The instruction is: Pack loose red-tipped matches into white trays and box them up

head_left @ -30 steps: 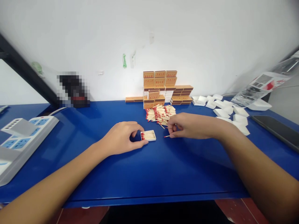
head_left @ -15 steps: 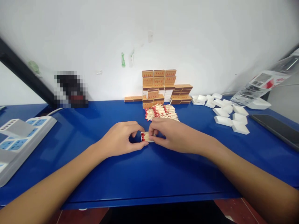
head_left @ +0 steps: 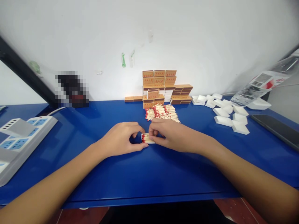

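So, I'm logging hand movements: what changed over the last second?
The right hand moved left, from beside the match pile to the right end of the white tray; whether it still holds its match is hidden. The left hand and stacked matchboxes stayed put.

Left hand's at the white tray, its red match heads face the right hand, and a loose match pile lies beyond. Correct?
One slip: the head view shows the red match heads in the white tray facing the left hand, not the right hand. The rest stands.
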The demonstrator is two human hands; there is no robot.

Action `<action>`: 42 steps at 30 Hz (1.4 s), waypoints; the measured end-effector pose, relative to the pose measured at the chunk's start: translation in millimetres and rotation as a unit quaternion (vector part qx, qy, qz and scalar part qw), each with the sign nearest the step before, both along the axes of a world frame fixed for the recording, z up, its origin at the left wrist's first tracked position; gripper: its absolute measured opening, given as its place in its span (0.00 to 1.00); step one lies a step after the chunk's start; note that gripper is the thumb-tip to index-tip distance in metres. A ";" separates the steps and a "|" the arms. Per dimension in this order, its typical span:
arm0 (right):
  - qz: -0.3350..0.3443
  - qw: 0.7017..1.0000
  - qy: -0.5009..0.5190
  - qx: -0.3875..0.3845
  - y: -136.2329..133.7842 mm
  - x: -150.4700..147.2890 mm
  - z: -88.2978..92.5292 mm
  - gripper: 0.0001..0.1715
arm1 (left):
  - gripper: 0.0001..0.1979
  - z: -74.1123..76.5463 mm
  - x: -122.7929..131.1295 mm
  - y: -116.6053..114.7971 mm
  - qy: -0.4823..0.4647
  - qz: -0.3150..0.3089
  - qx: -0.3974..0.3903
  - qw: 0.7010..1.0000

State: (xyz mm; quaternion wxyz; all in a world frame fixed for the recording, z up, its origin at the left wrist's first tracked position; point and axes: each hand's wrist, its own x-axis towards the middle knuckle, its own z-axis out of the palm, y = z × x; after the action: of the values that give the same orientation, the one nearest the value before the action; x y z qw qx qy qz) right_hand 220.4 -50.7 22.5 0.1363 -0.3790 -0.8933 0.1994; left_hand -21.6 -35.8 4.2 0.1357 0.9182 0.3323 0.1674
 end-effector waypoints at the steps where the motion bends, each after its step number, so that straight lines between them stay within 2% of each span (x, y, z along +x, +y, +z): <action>1: -0.001 1.000 -0.003 0.002 0.3 0.8 0.3 0.06 | 0.15 0.5 -0.1 0.1 0.004 0.001 -0.003 1.000; 13: -0.036 0.999 0.006 0.021 6.6 -0.1 -5.5 0.05 | 0.17 2.1 0.3 0.0 0.026 0.006 -0.006 1.000; 24: -0.039 0.999 0.003 0.025 8.3 -0.5 -6.9 0.08 | 0.18 0.9 -0.4 0.8 0.030 0.006 0.001 1.000; 31: -0.032 0.999 0.019 0.020 6.2 -3.1 -8.3 0.06 | 0.14 1.0 -2.0 -0.3 0.024 0.010 -0.007 1.000; 35: -0.032 0.999 0.041 0.007 9.1 2.8 3.7 0.08 | 0.15 1.1 -2.6 0.1 0.030 0.021 -0.006 0.999; 37: -0.060 0.996 0.066 0.023 18.2 19.8 18.8 0.11 | 0.15 1.5 -2.5 0.9 0.022 0.023 -0.009 0.999; 39: -0.129 0.988 0.077 0.037 34.2 47.5 35.4 0.14 | 0.15 1.6 -2.1 1.6 0.017 0.025 -0.013 0.999; 41: -0.251 0.965 0.060 0.054 55.2 81.1 46.8 0.13 | 0.15 1.7 -0.4 1.3 0.013 0.033 -0.014 0.999; 42: -0.325 0.943 0.054 0.045 66.4 97.7 48.7 0.12 | 0.15 1.9 1.2 0.4 0.011 0.038 -0.009 0.999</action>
State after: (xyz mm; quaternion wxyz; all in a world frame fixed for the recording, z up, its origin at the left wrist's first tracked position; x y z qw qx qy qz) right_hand 318.1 15.6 71.2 0.2588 -0.6306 -0.7210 0.1244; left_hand -20.4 -35.4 6.1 0.1340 0.9055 0.3697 0.1595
